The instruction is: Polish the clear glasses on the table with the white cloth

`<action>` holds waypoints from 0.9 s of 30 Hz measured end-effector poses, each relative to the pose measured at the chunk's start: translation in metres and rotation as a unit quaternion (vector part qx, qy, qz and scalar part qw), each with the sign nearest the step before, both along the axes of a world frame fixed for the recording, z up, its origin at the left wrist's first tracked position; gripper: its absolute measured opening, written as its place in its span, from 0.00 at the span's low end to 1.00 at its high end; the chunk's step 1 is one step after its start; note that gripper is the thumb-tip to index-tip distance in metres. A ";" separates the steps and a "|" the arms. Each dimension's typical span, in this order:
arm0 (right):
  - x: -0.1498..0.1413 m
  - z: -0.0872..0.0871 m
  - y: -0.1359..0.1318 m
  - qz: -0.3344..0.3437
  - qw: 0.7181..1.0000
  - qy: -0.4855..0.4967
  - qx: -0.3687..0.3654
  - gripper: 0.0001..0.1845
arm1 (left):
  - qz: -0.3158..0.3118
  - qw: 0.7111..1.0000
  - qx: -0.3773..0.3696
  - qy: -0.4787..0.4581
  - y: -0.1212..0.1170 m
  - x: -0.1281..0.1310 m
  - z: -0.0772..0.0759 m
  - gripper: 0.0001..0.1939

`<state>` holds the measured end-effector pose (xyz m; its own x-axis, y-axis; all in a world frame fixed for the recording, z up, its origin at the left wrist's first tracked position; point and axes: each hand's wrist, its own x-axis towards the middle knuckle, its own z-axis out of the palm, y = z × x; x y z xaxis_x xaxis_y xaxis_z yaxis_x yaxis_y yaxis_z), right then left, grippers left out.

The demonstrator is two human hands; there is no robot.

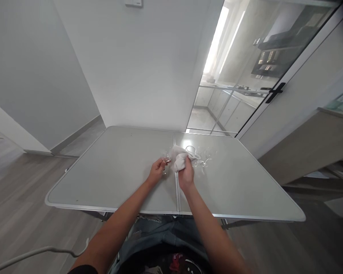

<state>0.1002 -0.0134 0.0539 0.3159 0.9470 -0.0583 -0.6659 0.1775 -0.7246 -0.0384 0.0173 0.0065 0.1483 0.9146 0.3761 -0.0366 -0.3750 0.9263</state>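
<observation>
Over the middle of the folding table [117,167], my left hand [156,171] is closed around a small clear stemmed glass [167,156]. Its bowl points away from me and its foot shows just under my fingers. My right hand [186,177] grips a crumpled white cloth [180,159], thumb on top, close to the right of that glass. Whether the cloth touches the glass I cannot tell. Just beyond my right hand, clear stemmed glasses [204,163] rest on the tabletop; their outlines are faint, and the cloth partly hides the nearest.
A pale wall [148,76] stands at the table's far edge. To the right are a glazed door with a black handle [275,92] and a wooden shelf unit [305,140]. A white cable [45,249] hangs at lower left. A metal seam [177,190] crosses the tabletop.
</observation>
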 end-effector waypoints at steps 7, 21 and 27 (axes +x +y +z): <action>-0.033 -0.023 -0.017 0.033 0.973 -0.228 0.012 0.20 | -0.022 0.998 0.004 -0.060 0.000 0.002 0.002 0.21; 0.007 -0.008 -0.022 0.107 0.835 -0.534 0.081 0.12 | -0.049 0.994 -0.063 -0.075 0.001 0.000 -0.003 0.25; 0.010 -0.015 -0.021 0.182 0.924 -0.334 0.044 0.13 | -0.024 0.997 -0.030 -0.060 0.003 -0.004 -0.002 0.24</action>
<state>0.1102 -0.0341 0.0384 -0.0863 0.9894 0.1165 -0.1018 0.1076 -0.9890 -0.0420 0.0201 0.0041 0.1501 0.9287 0.3392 -0.1644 -0.3148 0.9348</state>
